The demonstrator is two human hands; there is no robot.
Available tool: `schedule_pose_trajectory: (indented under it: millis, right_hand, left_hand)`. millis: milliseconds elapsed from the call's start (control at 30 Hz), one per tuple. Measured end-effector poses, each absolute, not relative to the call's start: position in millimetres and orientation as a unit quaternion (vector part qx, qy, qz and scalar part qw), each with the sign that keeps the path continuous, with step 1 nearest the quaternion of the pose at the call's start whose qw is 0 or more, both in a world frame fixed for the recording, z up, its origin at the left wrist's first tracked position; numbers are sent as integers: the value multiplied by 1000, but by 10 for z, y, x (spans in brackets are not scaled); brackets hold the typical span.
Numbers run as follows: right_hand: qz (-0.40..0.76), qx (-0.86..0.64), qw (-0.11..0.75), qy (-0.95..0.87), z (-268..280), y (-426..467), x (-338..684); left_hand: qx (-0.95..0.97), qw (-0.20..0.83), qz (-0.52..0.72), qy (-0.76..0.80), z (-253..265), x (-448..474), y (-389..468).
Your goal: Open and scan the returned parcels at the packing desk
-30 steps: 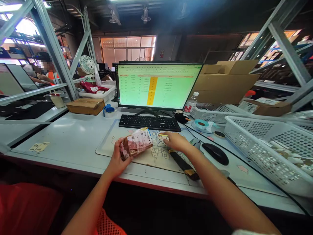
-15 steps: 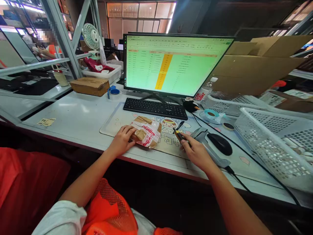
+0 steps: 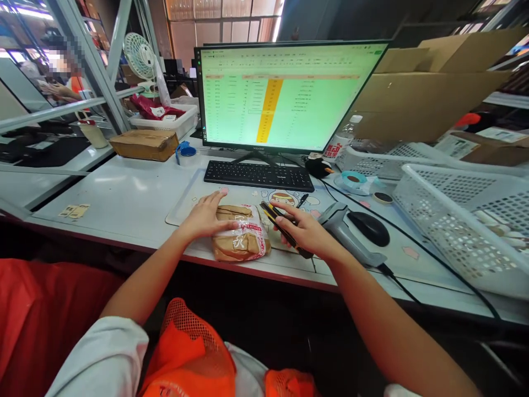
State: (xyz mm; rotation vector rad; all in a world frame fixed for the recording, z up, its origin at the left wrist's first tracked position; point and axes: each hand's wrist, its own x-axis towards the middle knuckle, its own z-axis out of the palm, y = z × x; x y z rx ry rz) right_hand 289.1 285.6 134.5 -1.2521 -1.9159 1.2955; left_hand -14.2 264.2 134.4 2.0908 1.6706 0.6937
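A small brown parcel (image 3: 239,240) wrapped in clear printed tape lies on the desk mat (image 3: 188,198) near the table's front edge. My left hand (image 3: 205,216) rests flat on its left end and presses it down. My right hand (image 3: 305,232) holds a black and yellow utility knife (image 3: 278,223), whose tip points toward the parcel's right side. A grey barcode scanner (image 3: 346,231) lies just right of that hand.
A black keyboard (image 3: 258,175) and a lit monitor (image 3: 285,94) stand behind the parcel. A black mouse (image 3: 368,227) and white mesh baskets (image 3: 463,220) fill the right side. A brown box (image 3: 144,144) and tape rolls sit at the left back. Another person sits far left.
The parcel has been laid down flat and slid toward the table edge. My right hand picked the utility knife up from the mat and brought it beside the parcel.
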Motion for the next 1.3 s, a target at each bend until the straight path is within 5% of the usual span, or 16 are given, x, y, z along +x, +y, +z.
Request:
schedule_pose_trajectory:
  millis: [133,333,633,800,933,1167,1300]
  right_hand:
    - [424,-448,243,-749,1453,2920,3062]
    - [363,-458,245,-774,1715,2839,3292]
    - [200,-368,211,-883,1997,2672,3346]
    - [337,-422,203,-817,1767,2419,3119]
    - [404,-448,278,-748,1487,2225,2876]
    - [275,-457,366,-763,1313,2053,2463]
    - [222,-487,329,-778,1340,2002,2291]
  left_hand:
    - [728,388,90,559,1494,-249,2925]
    - [739,417,133,511,1820,-212,2810]
    - [849,50,199,486,2298,-55,2224]
    - [851,33,220,476,1995,33,2010]
    - [832,49,288,471,1763,122,1839]
    - [758,95,432,478,1406,191,1706]
    - [731,95,470,486,1295,216,1694]
